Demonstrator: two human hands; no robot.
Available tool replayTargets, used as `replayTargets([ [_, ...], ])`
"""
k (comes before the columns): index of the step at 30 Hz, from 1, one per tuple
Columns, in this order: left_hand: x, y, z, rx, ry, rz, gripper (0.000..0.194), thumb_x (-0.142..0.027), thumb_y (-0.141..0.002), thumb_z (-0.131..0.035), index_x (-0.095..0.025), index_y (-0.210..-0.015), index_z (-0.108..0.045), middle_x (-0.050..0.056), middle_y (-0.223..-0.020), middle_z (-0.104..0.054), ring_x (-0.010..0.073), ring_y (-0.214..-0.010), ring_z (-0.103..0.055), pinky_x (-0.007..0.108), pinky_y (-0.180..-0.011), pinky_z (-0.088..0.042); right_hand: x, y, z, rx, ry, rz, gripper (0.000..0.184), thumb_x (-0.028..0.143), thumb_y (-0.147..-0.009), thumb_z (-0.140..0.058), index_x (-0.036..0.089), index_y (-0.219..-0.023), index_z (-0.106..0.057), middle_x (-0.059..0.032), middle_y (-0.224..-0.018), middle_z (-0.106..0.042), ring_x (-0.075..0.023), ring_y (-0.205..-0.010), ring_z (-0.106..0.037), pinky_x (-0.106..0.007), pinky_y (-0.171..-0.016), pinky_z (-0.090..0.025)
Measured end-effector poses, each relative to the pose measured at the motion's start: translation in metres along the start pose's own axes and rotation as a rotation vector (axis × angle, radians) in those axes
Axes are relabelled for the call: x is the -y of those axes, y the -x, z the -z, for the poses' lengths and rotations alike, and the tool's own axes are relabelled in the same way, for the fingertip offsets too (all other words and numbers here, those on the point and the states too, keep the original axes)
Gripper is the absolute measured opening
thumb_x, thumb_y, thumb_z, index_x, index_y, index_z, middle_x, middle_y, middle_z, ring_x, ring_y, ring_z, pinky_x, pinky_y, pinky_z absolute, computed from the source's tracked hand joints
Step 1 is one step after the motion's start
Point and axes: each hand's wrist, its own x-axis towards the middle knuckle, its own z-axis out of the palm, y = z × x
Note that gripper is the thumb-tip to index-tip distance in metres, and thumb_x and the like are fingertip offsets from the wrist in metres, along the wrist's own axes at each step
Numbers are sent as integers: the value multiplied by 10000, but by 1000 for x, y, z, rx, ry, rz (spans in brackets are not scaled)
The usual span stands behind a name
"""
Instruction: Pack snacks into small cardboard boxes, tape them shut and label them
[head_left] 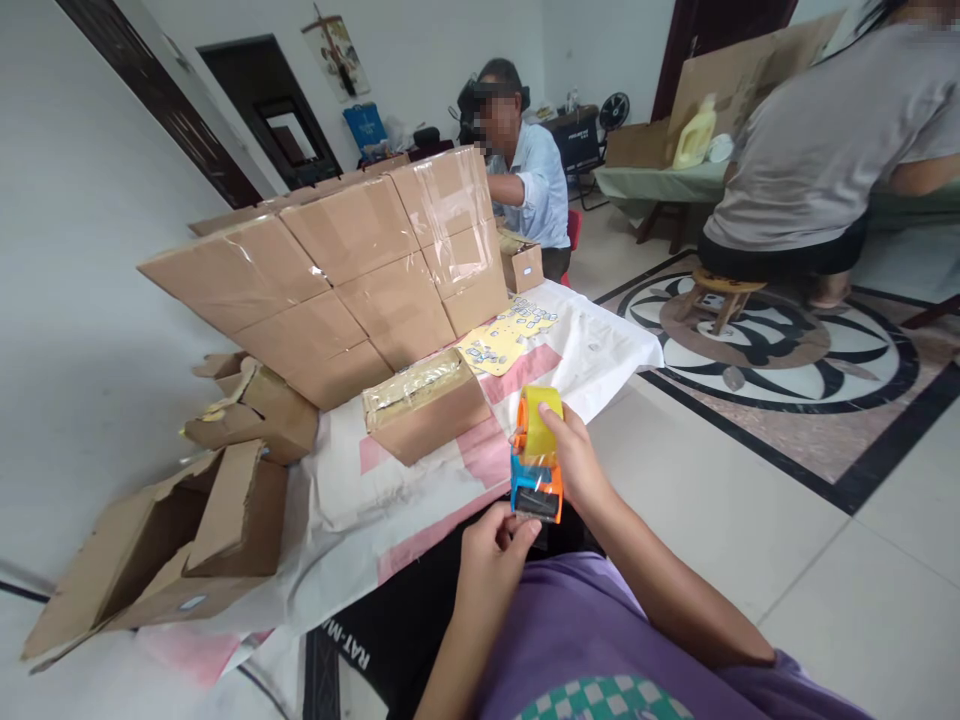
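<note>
In front of my body, over the table's near edge, I hold a tape dispenser [537,455] with a yellow roll of tape and an orange and blue frame. My right hand [576,450] is wrapped round it from the right side. Just below, my left hand [501,540] pinches at the dispenser's lower end, where the tape comes off; whether the fingertips hold the tape's end or the frame is too small to tell. Beyond the dispenser a closed brown cardboard box [431,418] lies on the table, with shiny tape along its top.
Taped cardboard boxes [352,280] form a stacked wall across the table. Opened cartons [157,540] lie at the left. A yellow printed sheet [502,340] rests on the white and pink cloth [600,330]. One person [525,180] sits beyond the boxes, another [817,160] at the right.
</note>
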Motion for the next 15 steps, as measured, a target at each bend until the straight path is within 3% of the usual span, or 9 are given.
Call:
replayTargets([
  [4,1,11,-8,38,-139,-197,337,-376,-956,-550,-212,-750,-761,29,-730,-673,153,-693,-558,281,-697,-393,8,3,9,89,-1,-119,387,517,-795,-759,206,-960,-598,-6,-681,-688,-194,-547,-659,-299,-536,-523],
  [6,13,11,-2,-45,-221,-243,358,-383,-965,-534,-224,-737,-758,44,-754,-706,175,-728,-612,299,-736,-432,19,12,20,252,24,-307,394,570,-819,-706,187,-854,-625,-29,-615,-669,-198,-517,-636,-309,-538,-517],
  [9,48,4,22,-241,-237,-176,397,-441,-956,-517,-203,-761,-768,82,-774,-746,225,-738,-677,327,-722,-506,40,35,39,559,97,-561,568,713,-869,-560,168,-744,-654,-71,-500,-621,-214,-482,-609,-336,-556,-510],
  [11,71,1,40,-318,-153,-61,437,-531,-933,-553,-195,-764,-775,77,-749,-756,244,-717,-700,329,-689,-547,50,46,50,579,184,-468,539,680,-892,-581,158,-950,-700,-82,-592,-688,-227,-527,-651,-325,-554,-500],
  [12,81,1,48,-333,-99,-5,451,-582,-896,-596,-194,-762,-782,75,-750,-763,256,-726,-712,334,-692,-566,52,44,55,522,245,-357,504,637,-896,-622,174,-1084,-685,-79,-674,-725,-231,-577,-680,-310,-550,-495],
  [15,99,7,61,-412,38,103,508,-683,-773,-693,-191,-807,-814,85,-846,-800,303,-852,-744,367,-796,-606,51,2,62,296,418,-43,514,564,-876,-699,211,-1236,-601,-79,-890,-759,-237,-771,-722,-279,-578,-515],
])
